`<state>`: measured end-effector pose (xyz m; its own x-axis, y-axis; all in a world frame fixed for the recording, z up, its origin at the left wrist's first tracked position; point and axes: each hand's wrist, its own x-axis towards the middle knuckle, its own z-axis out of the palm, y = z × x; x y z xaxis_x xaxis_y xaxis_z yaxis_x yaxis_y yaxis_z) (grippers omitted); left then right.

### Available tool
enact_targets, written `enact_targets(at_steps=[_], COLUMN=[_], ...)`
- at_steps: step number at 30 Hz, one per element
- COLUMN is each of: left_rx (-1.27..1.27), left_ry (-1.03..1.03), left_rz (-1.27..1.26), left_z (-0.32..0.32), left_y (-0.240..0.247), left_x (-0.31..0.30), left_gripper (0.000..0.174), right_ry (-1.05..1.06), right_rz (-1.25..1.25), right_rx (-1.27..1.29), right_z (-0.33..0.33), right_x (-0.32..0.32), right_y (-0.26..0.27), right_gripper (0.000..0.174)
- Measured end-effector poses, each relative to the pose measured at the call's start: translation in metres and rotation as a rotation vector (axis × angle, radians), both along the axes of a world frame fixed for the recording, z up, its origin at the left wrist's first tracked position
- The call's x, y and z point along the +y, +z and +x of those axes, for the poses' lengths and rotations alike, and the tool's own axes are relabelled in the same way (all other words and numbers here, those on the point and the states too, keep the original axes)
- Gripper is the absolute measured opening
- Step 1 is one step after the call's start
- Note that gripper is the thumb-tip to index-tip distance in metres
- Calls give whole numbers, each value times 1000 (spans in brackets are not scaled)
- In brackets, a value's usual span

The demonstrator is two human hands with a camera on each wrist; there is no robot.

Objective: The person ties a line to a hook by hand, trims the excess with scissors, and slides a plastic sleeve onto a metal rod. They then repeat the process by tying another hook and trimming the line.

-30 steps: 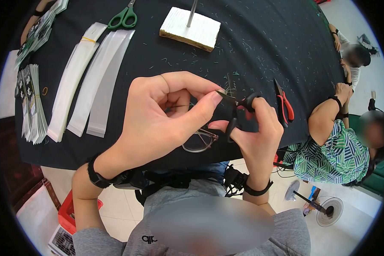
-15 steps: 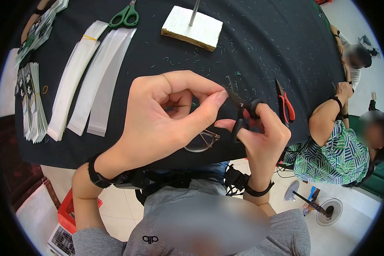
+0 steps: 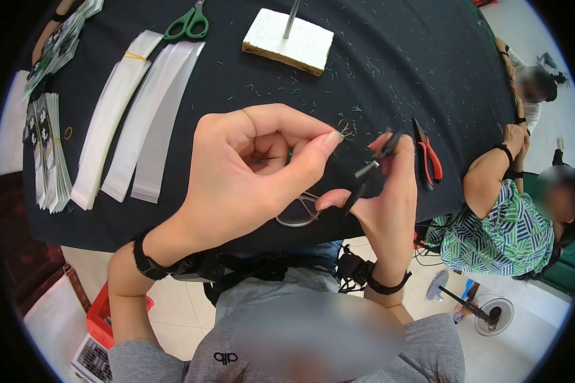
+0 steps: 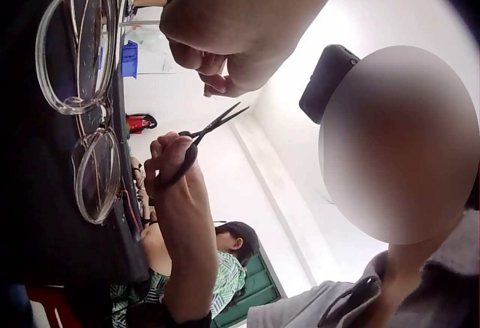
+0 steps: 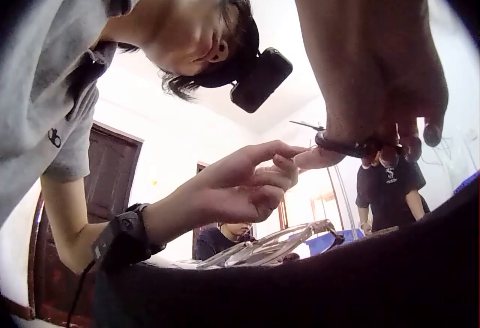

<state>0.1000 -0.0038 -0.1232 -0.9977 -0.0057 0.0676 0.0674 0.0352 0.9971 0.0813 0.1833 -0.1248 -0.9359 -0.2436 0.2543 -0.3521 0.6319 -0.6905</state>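
Thumb and index fingertip of the left hand (image 3: pixel 246 169) pinch thin threads (image 3: pixel 344 132), whose reddish loop and green ends stick out past the fingertips. The right hand (image 3: pixel 393 191) holds small black scissors (image 3: pixel 367 169), its thumb and fingers at the handles, just right of the left fingertips and apart from them. In the left wrist view the scissors' blades (image 4: pixel 219 121) stand slightly apart, below the left hand (image 4: pixel 232 28). The right wrist view shows the right hand (image 5: pixel 375 65) over the black handle (image 5: pixel 339 146), close to the left hand (image 5: pixel 244 185).
Glasses (image 3: pixel 297 223) lie beneath the hands. Red-handled pliers (image 3: pixel 433 161) are at the right, a white block (image 3: pixel 291 39) with a metal rod behind. Plastic sleeves (image 3: pixel 112 121), green-handled scissors (image 3: pixel 186 25) and packets (image 3: pixel 50 153) lie left. Thread scraps dot the black cloth; other people sit at right.
The black scissors have moved away from the left fingertips and turned, their blades now angled down-left in the head view. The left hand keeps its pinch, nearly still.
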Motion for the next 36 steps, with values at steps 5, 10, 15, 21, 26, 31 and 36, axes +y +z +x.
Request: enact_targets(at_steps=[5,10,15,21,26,31,36], left_rx=[-31,-38,-26,27,89,103,114], left_ry=[-24,-25,-6,21,44,50,52], left_rz=[6,55,44,32,10,5,-2], left_z=[0,1,1,1,1,0,1], left_y=[1,1,1,-1,-3,-3,-3], left_x=[0,2,2,4,4,5,5], left_gripper=[13,13,13,10,9,7,7], right_ry=[2,7,-31,-55,-72,-78,-71], right_rz=[80,77,167,196,173,169,189], right_rx=[33,59,88,109,93,100,96], right_z=[-3,-4,-2,1,3,4,6], right_x=[2,-1,-1,-1,-2,-1,-2], right_y=[-8,-8,-5,-2,2,2,5], right_gripper=[61,58,54,51,45,39,34])
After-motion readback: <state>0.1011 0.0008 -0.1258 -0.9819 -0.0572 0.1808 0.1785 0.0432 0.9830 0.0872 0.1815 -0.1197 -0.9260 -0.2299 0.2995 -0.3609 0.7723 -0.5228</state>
